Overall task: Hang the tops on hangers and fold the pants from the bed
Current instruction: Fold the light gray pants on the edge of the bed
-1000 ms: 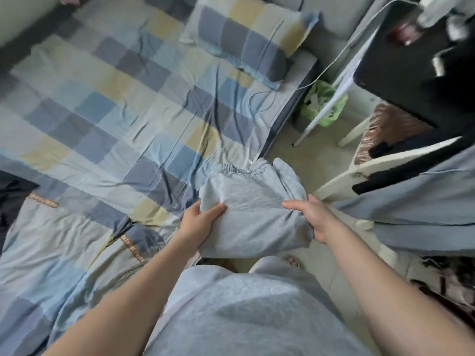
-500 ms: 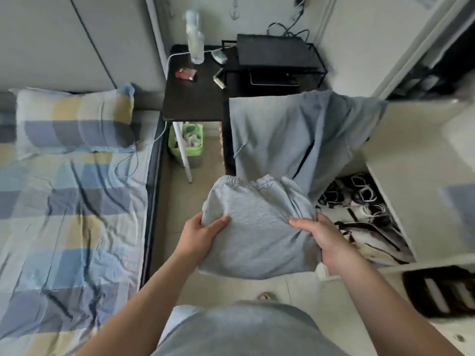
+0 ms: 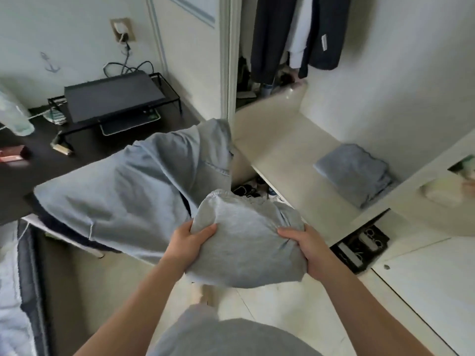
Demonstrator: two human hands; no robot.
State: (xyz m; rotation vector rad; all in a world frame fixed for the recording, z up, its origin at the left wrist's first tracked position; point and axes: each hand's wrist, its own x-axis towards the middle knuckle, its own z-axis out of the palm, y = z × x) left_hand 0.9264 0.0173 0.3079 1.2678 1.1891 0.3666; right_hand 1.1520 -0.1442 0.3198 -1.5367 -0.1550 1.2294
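While the folded pants (image 3: 244,240) are held clear of the floor (image 3: 270,304), fingers of the left hand (image 3: 190,245) and right hand (image 3: 305,247) are clamped round opposite edges. The waistband (image 3: 231,199) is directed ahead; the wardrobe shelf (image 3: 282,160) lies ahead-right, nearer the right hand.

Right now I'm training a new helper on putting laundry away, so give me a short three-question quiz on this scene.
1. True or false: the left hand and the right hand both grip the folded grey pants.
2. What lies on the white shelf? A) a folded blue garment B) a pillow C) a bottle
3. Fill in: the dark clothes hang ___ the shelf.
Key: 1 true; 2 A; 3 above.
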